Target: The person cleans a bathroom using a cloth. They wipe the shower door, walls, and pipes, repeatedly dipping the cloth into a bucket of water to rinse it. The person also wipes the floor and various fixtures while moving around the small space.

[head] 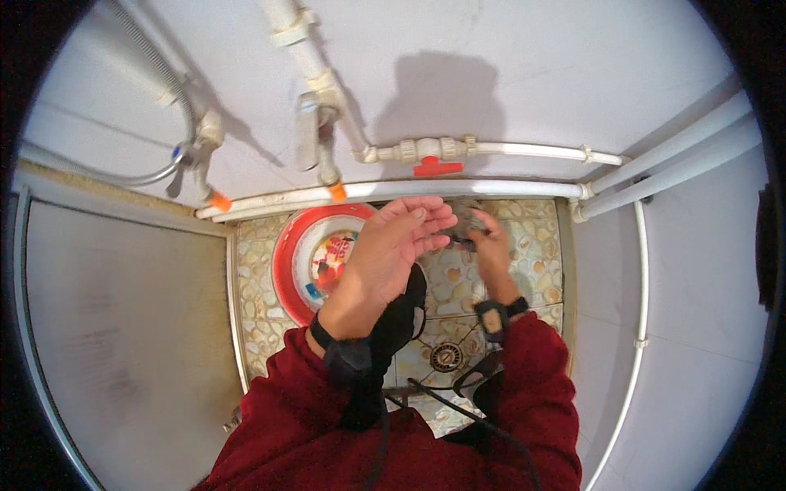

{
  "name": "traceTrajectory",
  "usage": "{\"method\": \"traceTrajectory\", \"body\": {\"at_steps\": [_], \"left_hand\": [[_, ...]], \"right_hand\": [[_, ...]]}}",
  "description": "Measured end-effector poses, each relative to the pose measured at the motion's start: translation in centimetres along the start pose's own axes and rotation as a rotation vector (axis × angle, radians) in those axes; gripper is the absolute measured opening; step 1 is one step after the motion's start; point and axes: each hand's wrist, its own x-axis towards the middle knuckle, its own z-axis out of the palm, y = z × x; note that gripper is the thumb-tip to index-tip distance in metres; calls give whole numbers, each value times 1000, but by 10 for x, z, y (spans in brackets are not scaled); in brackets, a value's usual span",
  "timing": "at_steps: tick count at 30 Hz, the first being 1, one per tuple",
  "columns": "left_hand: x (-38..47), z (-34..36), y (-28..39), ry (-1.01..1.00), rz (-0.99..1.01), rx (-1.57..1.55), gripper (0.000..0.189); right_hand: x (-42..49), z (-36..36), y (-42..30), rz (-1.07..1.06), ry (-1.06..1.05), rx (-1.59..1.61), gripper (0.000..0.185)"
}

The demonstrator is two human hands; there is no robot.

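Observation:
My left hand (pixel 402 242) is raised with its palm turned up, fingers extended and nothing in it. It hangs above the right edge of a red-rimmed basin (pixel 288 242) whose white inside bears a coloured pattern. To the right, my right hand (pixel 492 245) grips a dark grey bundle (pixel 465 222), blurred, perhaps a cloth. The left fingertips come close to this bundle; whether they touch it I cannot tell. Both wrists wear black straps with small devices.
Two taps with orange tips, one left (pixel 219 201) and one nearer the middle (pixel 336 191), jut from the wall. A red-handled valve (pixel 437 166) sits on white piping (pixel 528 150). A round drain (pixel 446 356) lies in the patterned tile floor (pixel 457 294). A framed panel (pixel 129 307) stands left.

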Motion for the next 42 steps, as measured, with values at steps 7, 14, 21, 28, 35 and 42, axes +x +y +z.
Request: {"method": "traceTrajectory", "body": {"at_steps": [7,14,21,28,35,42], "left_hand": [[-68,-172,23,315,147,305,33],[-230,-422,-134,1004,-625,844,59],[-260,-417,-255,1043,-728,-35,62],[-227,-400,-268,695,-146,-479,37],[-189,-390,-262,829,-286,-341,39],[-213,-411,-247,814,-155,-405,42]], "right_hand": [[-70,-80,-79,16,122,-43,46],[-157,-95,-107,-15,179,146,45],[-171,-104,-71,65,329,50,44],[-146,-111,-51,97,344,44,44],[-137,-101,-43,125,350,28,47],[-139,-102,-42,78,348,-14,46]]}}
